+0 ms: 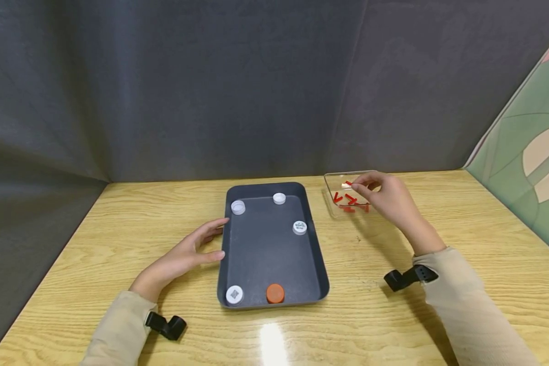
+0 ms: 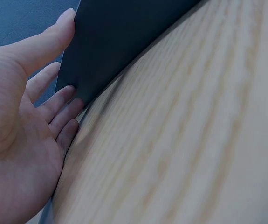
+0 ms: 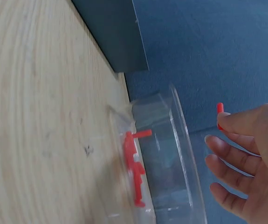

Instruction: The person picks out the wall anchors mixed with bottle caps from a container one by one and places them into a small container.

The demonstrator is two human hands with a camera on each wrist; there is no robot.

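My right hand (image 1: 384,195) pinches a small red stick (image 3: 220,115) between thumb and forefinger, above a clear plastic box (image 1: 328,189). Several more red sticks (image 3: 134,163) lie loose on the bottom of that box. My left hand (image 1: 187,251) rests beside a dark grey tray (image 1: 267,254), thumb and fingertips at its left wall and the fingers loosely spread; the left wrist view shows the palm facing the tray wall (image 2: 101,46). Inside the tray sit white bottle caps, among them a printed one (image 1: 299,227) by the right wall, and an orange cap (image 1: 275,293) at the near edge.
Two white caps, one at the far left (image 1: 238,207) and one at the far right (image 1: 279,198), and a cap with a square mark (image 1: 234,294) lie in the tray. A dark curtain (image 1: 219,91) stands behind the wooden table (image 1: 366,320).
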